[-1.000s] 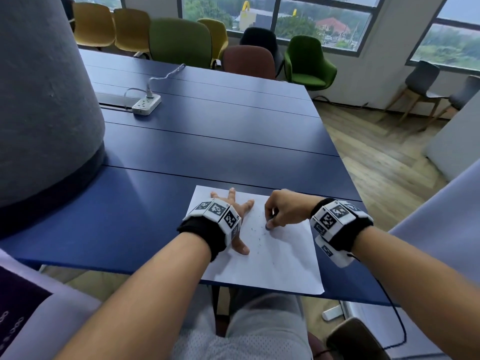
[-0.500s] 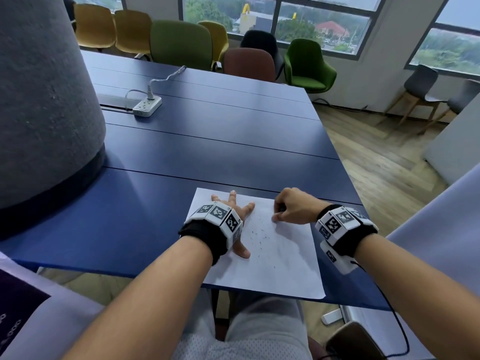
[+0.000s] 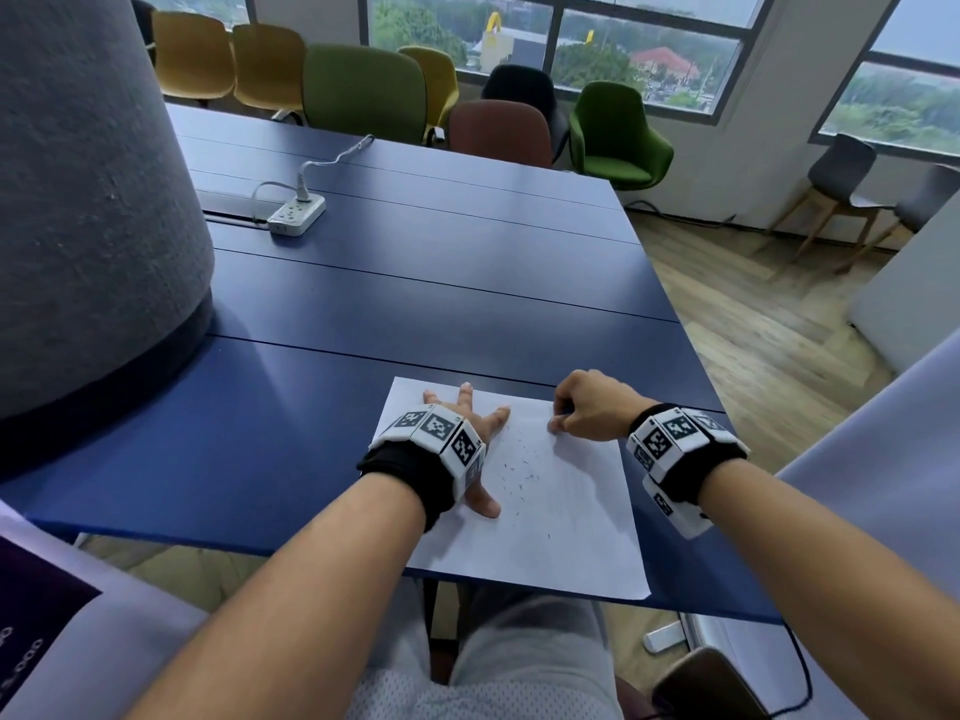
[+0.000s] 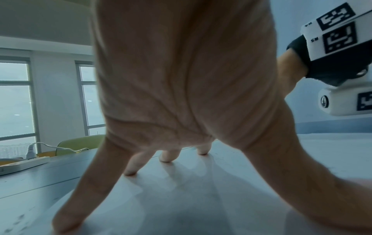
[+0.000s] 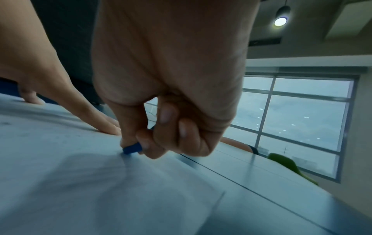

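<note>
**Two hands at a sheet of paper on a blue table**

The white sheet (image 3: 566, 527) lies flat at the near edge of the blue table (image 3: 415, 304), its near edge reaching just past the table's edge. The left hand (image 3: 467, 415) rests on the far left part of the sheet, released, with its fingers (image 4: 138, 160) straight and spread wide; the fingertips and the thumb touch the paper. The right hand (image 3: 587, 407) is at the far right part of the sheet, its fingers curled in. Thumb and forefinger pinch a small blue object (image 5: 131, 148), whose lower end touches the paper; what kind of object it is cannot be told. The other fingers are folded into the palm. Fine dark specks (image 3: 519, 470) are scattered on the sheet between the two hands. Far left on the table stands a white power strip (image 3: 297, 215) with a plug in it. A broad grey column (image 3: 93, 200) rises at the left. Coloured chairs (image 3: 363, 90) line the table's far side.
</note>
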The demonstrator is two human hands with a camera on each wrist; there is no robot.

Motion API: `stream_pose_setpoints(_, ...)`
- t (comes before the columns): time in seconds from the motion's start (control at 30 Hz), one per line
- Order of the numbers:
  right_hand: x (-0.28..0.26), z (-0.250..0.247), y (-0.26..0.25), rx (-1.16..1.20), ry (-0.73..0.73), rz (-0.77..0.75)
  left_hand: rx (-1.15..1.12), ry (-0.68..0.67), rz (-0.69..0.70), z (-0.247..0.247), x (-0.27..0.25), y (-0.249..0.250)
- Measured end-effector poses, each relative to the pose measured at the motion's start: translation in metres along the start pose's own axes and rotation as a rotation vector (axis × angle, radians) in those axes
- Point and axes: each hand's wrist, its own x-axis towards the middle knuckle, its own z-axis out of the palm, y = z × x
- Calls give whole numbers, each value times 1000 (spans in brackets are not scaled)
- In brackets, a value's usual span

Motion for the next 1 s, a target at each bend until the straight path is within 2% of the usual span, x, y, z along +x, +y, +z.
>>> stream_pose_setpoints(0.17, -2, 8, -12, -5, -56, -37, 10, -4, -9, 0, 3, -2)
stream_pose_setpoints(0.3, 2, -1, -9, -20, -3, 12, 18, -1, -8, 1, 3, -1)
stream_pose_setpoints(0.47, -5, 9, -18, -32, -125, -112, 36, 8, -7, 2, 6, -1)
stream_pose_setpoints(0.57, -5, 0, -6, -16, -73, -49, 28, 3, -10, 1, 3, -1)
stream_pose_setpoints(0.63, -8, 3, -5, -22, -50, -61, 29, 5, -8, 1, 4, -1)
stream_pose_setpoints(0.77, -15, 7, -13, -46, -134, -140, 28, 3, -12, 1, 4, -2)
stream_pose_setpoints(0.9, -13, 2, -6, -33, -67, -92, 30, 6, -6, 1, 4, -1)
stream_pose_setpoints(1.0, -21, 9, -12, -45, -138, -164, 41, 5, -11, 2, 4, -1)
